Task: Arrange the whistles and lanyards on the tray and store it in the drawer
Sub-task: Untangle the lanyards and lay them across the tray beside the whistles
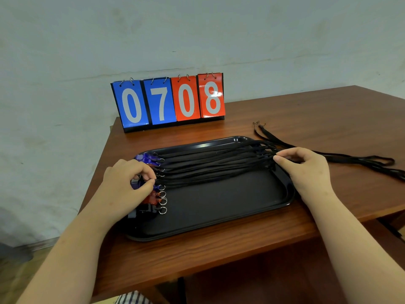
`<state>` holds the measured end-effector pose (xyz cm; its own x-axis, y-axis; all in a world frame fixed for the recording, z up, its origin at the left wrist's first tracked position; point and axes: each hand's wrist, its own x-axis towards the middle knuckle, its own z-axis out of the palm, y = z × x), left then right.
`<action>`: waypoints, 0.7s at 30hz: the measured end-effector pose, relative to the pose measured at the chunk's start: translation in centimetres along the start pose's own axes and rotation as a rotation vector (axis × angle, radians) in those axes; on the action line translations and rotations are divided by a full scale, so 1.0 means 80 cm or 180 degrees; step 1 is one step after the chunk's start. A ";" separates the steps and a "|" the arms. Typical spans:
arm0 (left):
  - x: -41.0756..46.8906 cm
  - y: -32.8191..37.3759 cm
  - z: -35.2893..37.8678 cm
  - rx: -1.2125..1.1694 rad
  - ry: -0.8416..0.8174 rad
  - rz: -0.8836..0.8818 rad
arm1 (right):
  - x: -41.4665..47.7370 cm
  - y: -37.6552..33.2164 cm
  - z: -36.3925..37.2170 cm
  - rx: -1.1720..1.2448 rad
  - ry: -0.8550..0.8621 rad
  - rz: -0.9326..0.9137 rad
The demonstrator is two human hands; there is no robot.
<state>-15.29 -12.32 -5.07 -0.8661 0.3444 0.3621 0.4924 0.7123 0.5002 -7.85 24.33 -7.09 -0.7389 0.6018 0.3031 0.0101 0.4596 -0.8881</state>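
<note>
left hand (129,183) is pinching blue whistle (135,183) on tray (219,216) | right hand (306,170) is pinching black lanyards (219,164) at tray rim

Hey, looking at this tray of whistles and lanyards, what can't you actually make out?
All in the head view:
Count of whistles: the left hand covers part of the row.
Ends of the lanyards on the tray: under the right hand.
The loose lanyards on the table: cut off by the right edge.
The drawer: not in view.
</note>
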 end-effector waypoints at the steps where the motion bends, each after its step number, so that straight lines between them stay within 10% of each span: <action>1: 0.000 -0.001 0.000 0.0003 -0.0010 0.0000 | 0.000 0.001 0.000 0.0002 0.0010 -0.0006; 21: 0.000 0.001 0.002 -0.0040 0.0223 0.0024 | 0.003 0.005 0.001 -0.0031 0.0089 -0.0129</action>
<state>-15.29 -12.18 -5.17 -0.8545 0.3059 0.4198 0.5003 0.7020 0.5069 -8.07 24.58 -7.42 -0.7197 0.6004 0.3485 -0.0129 0.4903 -0.8714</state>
